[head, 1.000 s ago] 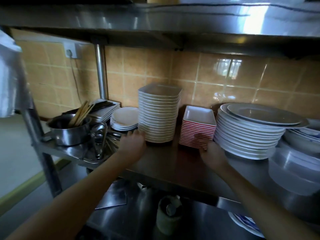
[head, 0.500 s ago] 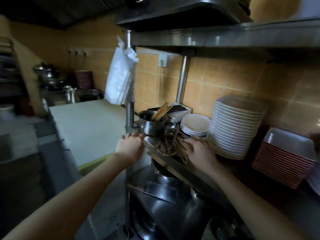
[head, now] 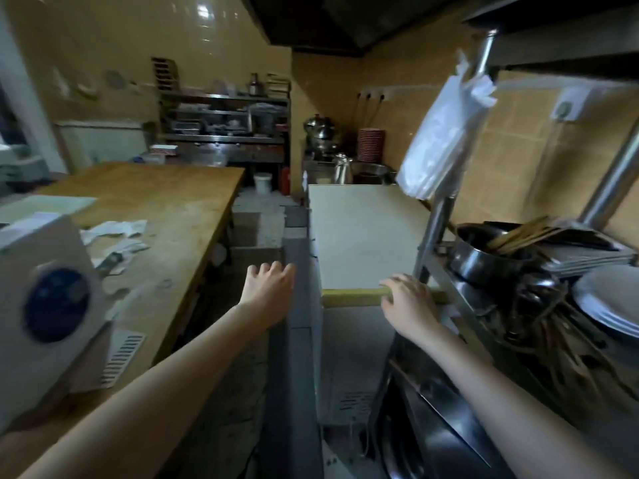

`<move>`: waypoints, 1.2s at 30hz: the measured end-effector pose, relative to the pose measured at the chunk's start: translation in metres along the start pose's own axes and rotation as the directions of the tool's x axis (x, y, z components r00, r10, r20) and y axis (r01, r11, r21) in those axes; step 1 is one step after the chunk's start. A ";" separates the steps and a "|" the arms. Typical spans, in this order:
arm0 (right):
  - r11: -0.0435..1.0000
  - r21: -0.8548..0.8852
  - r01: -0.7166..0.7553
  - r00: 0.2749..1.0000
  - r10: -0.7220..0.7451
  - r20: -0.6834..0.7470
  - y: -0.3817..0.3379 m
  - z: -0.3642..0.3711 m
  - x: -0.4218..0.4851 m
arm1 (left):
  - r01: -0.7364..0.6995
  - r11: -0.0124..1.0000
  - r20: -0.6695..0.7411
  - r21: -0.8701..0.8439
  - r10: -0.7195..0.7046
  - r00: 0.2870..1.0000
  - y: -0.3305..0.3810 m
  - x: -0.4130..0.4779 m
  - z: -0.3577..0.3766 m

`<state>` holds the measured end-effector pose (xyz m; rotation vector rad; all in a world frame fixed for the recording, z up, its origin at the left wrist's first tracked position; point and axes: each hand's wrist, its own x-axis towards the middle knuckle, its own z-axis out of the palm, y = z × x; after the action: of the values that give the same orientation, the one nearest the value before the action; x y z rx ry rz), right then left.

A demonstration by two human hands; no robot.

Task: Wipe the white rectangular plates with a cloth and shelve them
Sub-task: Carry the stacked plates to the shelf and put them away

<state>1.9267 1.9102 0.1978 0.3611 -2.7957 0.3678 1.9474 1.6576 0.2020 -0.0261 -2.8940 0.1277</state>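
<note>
Rightward, rectangular plates [head: 587, 259] lie flat, stacked

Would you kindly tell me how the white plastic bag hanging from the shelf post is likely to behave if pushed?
The white plastic bag looks thin and crumpled, so it would probably be floppy and light. Hanging from its top on the shelf post, it would likely swing rather than resist.

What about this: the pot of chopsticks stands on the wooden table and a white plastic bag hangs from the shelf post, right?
No. The head view shows the pot of chopsticks on the steel shelf, not the wooden table; the white plastic bag hangs from the shelf post.
</note>
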 end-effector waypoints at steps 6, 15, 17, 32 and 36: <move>0.991 0.047 0.127 0.986 -0.131 0.102 -0.059 0.044 0.064 | 0.146 0.989 0.013 0.024 -0.147 0.989 -0.085 0.002 0.013; 0.973 0.002 0.229 0.965 -0.227 0.134 -0.131 0.087 0.201 | 0.279 0.959 0.024 0.046 -0.280 0.960 -0.203 0.083 0.041; 0.972 -0.009 0.233 0.964 -0.230 0.131 -0.140 0.089 0.228 | 0.284 0.956 0.023 0.068 -0.286 0.958 -0.222 0.108 0.042; 0.985 -0.058 0.162 0.985 -0.158 0.071 -0.145 0.134 0.445 | 0.141 0.990 -0.076 0.023 -0.139 0.987 -0.294 0.332 0.072; 0.976 -0.051 0.212 0.976 -0.210 0.054 -0.145 0.158 0.532 | 0.123 0.992 -0.095 0.012 -0.121 0.988 -0.314 0.422 0.086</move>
<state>1.4354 1.6193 0.2534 0.6551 -2.7720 0.2328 1.5150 1.3499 0.2481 0.1440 -2.7906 0.1266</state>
